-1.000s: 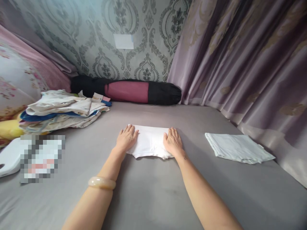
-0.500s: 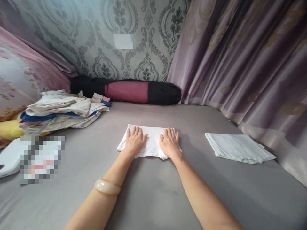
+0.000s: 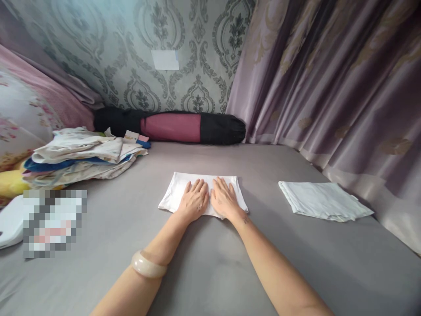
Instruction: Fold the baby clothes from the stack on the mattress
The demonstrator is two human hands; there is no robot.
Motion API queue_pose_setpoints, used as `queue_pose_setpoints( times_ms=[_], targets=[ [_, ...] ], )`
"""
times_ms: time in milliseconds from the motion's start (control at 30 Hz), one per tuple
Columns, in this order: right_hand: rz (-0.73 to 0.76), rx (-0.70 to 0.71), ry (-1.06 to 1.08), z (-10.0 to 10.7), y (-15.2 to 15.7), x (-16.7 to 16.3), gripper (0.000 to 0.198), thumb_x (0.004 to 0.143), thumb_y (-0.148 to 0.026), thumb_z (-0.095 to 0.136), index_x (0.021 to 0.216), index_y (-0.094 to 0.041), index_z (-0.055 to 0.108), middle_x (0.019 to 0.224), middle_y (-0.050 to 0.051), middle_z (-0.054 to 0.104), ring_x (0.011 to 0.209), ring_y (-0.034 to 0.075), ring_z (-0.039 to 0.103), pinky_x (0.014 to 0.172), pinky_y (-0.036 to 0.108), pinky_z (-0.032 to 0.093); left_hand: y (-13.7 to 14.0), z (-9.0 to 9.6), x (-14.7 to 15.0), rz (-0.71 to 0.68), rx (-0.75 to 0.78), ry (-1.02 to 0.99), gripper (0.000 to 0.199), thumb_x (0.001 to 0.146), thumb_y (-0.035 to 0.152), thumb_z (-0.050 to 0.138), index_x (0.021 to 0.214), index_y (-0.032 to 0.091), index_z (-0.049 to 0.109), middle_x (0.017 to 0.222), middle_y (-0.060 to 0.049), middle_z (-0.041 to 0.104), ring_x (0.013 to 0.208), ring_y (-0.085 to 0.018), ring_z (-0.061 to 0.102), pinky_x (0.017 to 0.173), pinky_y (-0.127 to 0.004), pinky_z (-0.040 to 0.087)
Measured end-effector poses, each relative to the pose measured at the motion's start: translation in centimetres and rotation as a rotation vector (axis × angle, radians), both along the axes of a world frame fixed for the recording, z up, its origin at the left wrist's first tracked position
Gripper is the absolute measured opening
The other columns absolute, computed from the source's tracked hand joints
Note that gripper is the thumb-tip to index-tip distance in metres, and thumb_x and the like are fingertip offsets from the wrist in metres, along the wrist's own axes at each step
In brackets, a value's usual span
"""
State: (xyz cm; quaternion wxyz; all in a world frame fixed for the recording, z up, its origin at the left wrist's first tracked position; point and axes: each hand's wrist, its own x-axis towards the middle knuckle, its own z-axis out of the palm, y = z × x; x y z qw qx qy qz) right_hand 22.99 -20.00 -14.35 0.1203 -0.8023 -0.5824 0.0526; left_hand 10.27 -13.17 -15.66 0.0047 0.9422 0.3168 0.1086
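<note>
A white folded garment lies flat on the grey sheet in front of me; its exact kind is hard to make out. My left hand rests palm down on its middle, fingers stretched out. Close beside it, my right hand also lies flat on the cloth, with a narrow gap between the two thumbs. Both hands cover the garment's near middle part. A pale bangle circles my left forearm.
To the right lies another folded pale garment. A pile of clothes sits at the left, near a white object and a blurred-out item. Against the wall stretches a long black and maroon bag. Curtains hang at the right.
Both hands have slid inward over the white garment, from its two sides to near its middle. The view has shifted slightly; the garment stays in place.
</note>
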Motion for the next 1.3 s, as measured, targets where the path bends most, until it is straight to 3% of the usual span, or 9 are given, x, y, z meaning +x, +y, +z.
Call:
queue_pose_setpoints(
  times_ms=[133,267,600,767,867,967,1133,1300],
  targets=[
    [-0.203,0.011,-0.057,0.0,0.0,1.5,0.060,0.100,-0.031,0.024,0.150,0.001,0.029,0.159,0.019,0.022,0.149,0.030,0.015,0.119,0.051,0.009,0.7,0.2,-0.5,0.134,-0.019,0.010,0.052,0.101,0.038,0.024,0.138,0.010,0.047,0.150,-0.018,0.043,0.143,-0.030,0.033,0.118,-0.053,0.021],
    [-0.276,-0.043,-0.037,-0.7,0.0,2.2,0.063,0.100,-0.036,0.025,0.149,0.003,0.030,0.158,0.021,0.025,0.148,0.031,0.018,0.118,0.051,0.014,1.3,-0.4,-0.9,0.198,-0.043,0.017,0.053,0.101,0.042,0.025,0.140,0.012,0.044,0.151,-0.018,0.042,0.143,-0.032,0.033,0.116,-0.054,0.024],
    [-0.280,-0.085,-0.033,-0.4,0.0,2.2,0.063,0.100,-0.038,0.021,0.150,0.000,0.029,0.159,0.019,0.023,0.148,0.029,0.017,0.118,0.047,0.015,1.4,-0.3,-1.0,0.195,-0.064,-0.023,0.049,0.100,0.043,0.028,0.136,0.015,0.046,0.150,-0.016,0.044,0.142,-0.028,0.034,0.116,-0.048,0.026],
    [-0.256,-0.126,-0.034,0.3,0.1,2.1,0.061,0.100,-0.037,0.023,0.149,-0.003,0.033,0.159,0.019,0.025,0.147,0.031,0.018,0.117,0.052,0.013,1.7,0.5,-3.0,0.219,-0.070,0.012,0.045,0.100,0.043,0.032,0.131,0.016,0.050,0.146,-0.016,0.046,0.140,-0.030,0.036,0.114,-0.050,0.026],
    [-0.154,-0.107,-0.040,0.7,0.3,1.4,0.058,0.100,-0.036,0.023,0.149,-0.007,0.034,0.159,0.018,0.024,0.148,0.030,0.016,0.117,0.053,0.009,1.7,0.9,-4.8,0.302,-0.060,-0.014,0.042,0.098,0.042,0.036,0.127,0.017,0.054,0.145,-0.017,0.047,0.138,-0.032,0.037,0.112,-0.054,0.027],
    [-0.067,-0.097,-0.029,0.6,0.6,0.4,0.058,0.100,-0.036,0.022,0.150,-0.009,0.033,0.160,0.017,0.023,0.148,0.029,0.016,0.118,0.052,0.009,1.9,1.3,-6.4,0.429,-0.078,-0.072,0.039,0.097,0.040,0.040,0.124,0.017,0.057,0.136,-0.017,0.054,0.126,-0.032,0.049,0.103,-0.047,0.038],
    [-0.052,-0.076,-0.048,-0.3,0.8,-0.5,0.058,0.100,-0.037,0.023,0.150,-0.010,0.035,0.159,0.016,0.025,0.147,0.029,0.018,0.117,0.053,0.012,2.7,1.2,-7.8,0.610,-0.145,-0.142,0.037,0.092,0.038,0.048,0.117,0.016,0.064,0.114,-0.016,0.064,0.111,-0.032,0.056,0.092,-0.041,0.045],
    [-0.053,-0.086,-0.060,-0.5,0.8,-0.3,0.057,0.100,-0.037,0.024,0.149,-0.011,0.035,0.159,0.015,0.026,0.147,0.029,0.020,0.117,0.053,0.012,3.5,0.5,-8.0,0.645,-0.236,-0.209,0.035,0.091,0.039,0.049,0.108,0.016,0.068,0.104,-0.014,0.067,0.102,-0.030,0.060,0.090,-0.039,0.045]
  ],
)
